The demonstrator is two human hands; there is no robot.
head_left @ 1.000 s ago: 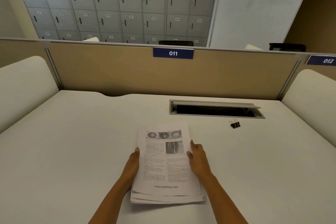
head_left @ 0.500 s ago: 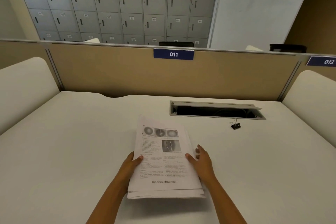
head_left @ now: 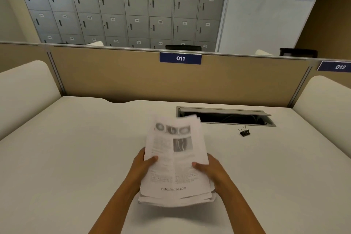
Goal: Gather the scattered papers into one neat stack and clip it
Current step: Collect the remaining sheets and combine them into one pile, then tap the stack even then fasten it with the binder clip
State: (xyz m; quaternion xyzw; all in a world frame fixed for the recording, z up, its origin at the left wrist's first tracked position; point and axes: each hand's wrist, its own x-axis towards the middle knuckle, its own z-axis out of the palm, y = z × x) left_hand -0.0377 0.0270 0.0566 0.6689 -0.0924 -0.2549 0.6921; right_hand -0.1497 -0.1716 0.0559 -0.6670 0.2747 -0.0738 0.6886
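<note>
Raised and tilted since a second ago, the motion-blurred stack of white printed paper sheets (head_left: 174,167) hangs above the white table (head_left: 76,157). The left hand (head_left: 141,165) grips its left edge, thumb on top. The right hand (head_left: 210,169) grips the right edge. The stack's lower edges are uneven. A small black binder clip (head_left: 244,132) lies well apart on bare table to the right.

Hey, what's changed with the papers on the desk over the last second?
The paper stack has come up off the desk, far end tilted upward; before, it lay flat. The left grip and right grip, which only flanked its sides, now hold it with thumbs on top. The binder clip stayed put near the cable slot.
</note>
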